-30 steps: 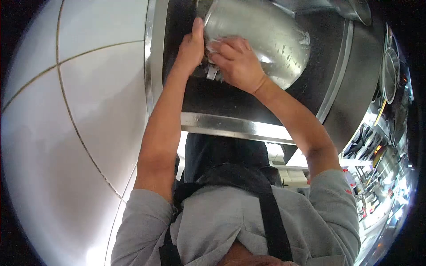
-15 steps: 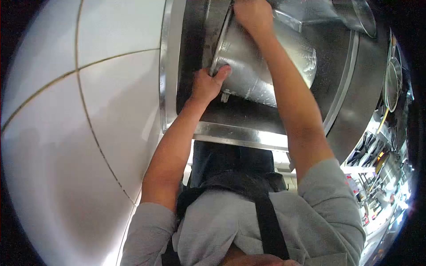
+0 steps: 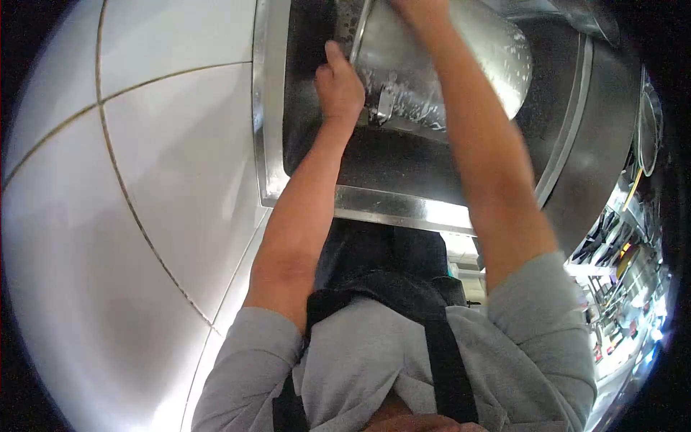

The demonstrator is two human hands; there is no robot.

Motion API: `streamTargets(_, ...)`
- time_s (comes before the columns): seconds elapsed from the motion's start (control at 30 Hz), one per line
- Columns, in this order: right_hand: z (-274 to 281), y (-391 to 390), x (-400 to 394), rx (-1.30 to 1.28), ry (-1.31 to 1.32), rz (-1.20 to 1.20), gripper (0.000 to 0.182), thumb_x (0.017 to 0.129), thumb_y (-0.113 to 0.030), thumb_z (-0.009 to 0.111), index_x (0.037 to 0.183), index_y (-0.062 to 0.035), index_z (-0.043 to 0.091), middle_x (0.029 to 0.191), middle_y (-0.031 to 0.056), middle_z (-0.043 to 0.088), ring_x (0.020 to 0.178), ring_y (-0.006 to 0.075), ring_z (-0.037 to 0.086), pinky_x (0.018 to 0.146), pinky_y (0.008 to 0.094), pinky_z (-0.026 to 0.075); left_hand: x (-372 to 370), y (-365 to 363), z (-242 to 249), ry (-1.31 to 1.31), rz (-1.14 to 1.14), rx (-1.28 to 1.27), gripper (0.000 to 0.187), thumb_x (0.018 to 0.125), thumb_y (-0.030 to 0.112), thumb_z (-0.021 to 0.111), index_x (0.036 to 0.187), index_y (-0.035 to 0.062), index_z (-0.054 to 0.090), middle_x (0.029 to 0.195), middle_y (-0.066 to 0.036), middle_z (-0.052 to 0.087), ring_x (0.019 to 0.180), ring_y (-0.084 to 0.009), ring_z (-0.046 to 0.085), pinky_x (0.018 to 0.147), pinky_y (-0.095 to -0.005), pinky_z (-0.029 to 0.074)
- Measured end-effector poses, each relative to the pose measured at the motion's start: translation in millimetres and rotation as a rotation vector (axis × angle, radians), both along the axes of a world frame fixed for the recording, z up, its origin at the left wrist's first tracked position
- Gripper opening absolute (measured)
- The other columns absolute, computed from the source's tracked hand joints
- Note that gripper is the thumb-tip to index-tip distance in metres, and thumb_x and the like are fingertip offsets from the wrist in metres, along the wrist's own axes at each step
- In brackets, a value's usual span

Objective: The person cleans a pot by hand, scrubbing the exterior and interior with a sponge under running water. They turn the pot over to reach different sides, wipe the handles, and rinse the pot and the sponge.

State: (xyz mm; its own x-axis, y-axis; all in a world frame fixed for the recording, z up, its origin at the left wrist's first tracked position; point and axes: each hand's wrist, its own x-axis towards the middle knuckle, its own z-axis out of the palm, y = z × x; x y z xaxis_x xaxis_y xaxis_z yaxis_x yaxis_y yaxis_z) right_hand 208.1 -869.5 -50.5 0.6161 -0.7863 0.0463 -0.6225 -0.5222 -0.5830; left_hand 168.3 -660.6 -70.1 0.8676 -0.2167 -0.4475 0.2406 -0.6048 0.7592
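Observation:
A large metal pot (image 3: 482,65) lies on its side in a steel sink (image 3: 403,200), its rim toward the left and white suds on its wall. A metal latch or bracket (image 3: 386,103) shows on its lower side. My left hand (image 3: 340,88) is at the rim's near edge, fingers curled and thumb up; it appears to grip the rim, though the fingertips are partly hidden. My right hand (image 3: 425,13) is at the top edge of the view, over the pot, blurred and cut off, so its fingers cannot be made out.
White wall tiles (image 3: 173,137) rise on the left, right beside the sink. Another metal vessel (image 3: 586,16) stands at the upper right. A round strainer (image 3: 650,129) hangs on the far right, above shelves with utensils (image 3: 601,241).
The pot has turned, bringing the bracket up and rightward into fuller view. My left hand has moved up along the rim, its thumb no longer over the wall. My right hand has moved farther up.

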Motion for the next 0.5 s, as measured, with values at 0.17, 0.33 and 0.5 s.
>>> streamTargets(0.17, 14.9, 114.2, -88.0, -0.349, -0.37, 0.198, 0.025, 0.071, -0.01, 0.07, 0.096, -0.007, 0.069, 0.093, 0.0142, 0.066, 0.09, 0.0364, 0.061, 0.084, 0.0514, 0.048, 27.5, -9.1, -11.2, -0.063, -0.103, -0.199, 0.082, 0.107, 0.058, 0.028, 0.084, -0.0123, 0.062, 0.082, -0.036, 0.065, 0.092, -0.0562, 0.062, 0.086, -0.0603, 0.043)
streamTargets(0.33, 13.4, 79.9, -73.6, -0.448, -0.275, 0.246, 0.022, 0.072, -0.009, 0.067, 0.094, -0.0077, 0.07, 0.09, 0.0138, 0.065, 0.085, 0.0374, 0.06, 0.082, 0.0506, 0.048, 16.5, -7.5, 0.4, -0.088, -0.186, -0.154, 0.082, 0.107, 0.058, 0.026, 0.094, -0.0124, 0.065, 0.093, -0.039, 0.067, 0.104, -0.0555, 0.063, 0.092, -0.0598, 0.043)
streamTargets(0.5, 20.8, 105.2, -63.9, -0.408, -0.352, 0.048, 0.015, 0.08, -0.011, 0.065, 0.093, -0.0039, 0.069, 0.09, 0.0187, 0.067, 0.087, 0.0417, 0.063, 0.081, 0.0529, 0.05, 48.3, -18.8, -36.8, 0.147, -0.119, -0.317, 0.07, 0.107, 0.057, 0.039, 0.096, -0.0052, 0.068, 0.087, -0.019, 0.068, 0.084, -0.032, 0.06, 0.079, -0.0477, 0.048)
